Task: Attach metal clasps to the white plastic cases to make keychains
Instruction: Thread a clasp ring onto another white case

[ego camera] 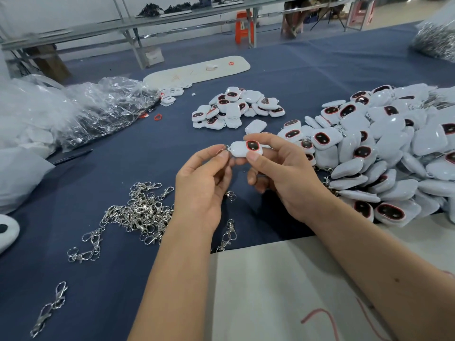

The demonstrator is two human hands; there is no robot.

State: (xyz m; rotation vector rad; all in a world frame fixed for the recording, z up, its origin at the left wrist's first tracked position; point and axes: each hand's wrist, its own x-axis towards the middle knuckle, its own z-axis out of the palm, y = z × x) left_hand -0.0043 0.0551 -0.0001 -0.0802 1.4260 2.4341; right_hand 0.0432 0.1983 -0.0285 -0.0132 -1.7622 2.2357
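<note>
My right hand [278,173] pinches a white plastic case [242,149] with a dark, red-rimmed window, held above the blue table cloth. My left hand [202,183] pinches a small metal clasp ring [222,150] against the case's left end. A clasp part [230,195] dangles below the left fingers. A heap of loose metal clasps [140,212] lies to the left of my left forearm. A small pile of white cases [236,108] sits in the middle of the table, and a big heap of cases [394,153] spreads to the right.
Crumpled clear plastic bags [81,112] lie at the left. A white tray [197,68] lies at the back of the table. A bag of metal parts [435,43] sits far right. White paper [283,291] covers the near edge. Stray clasps [49,308] lie near the front left.
</note>
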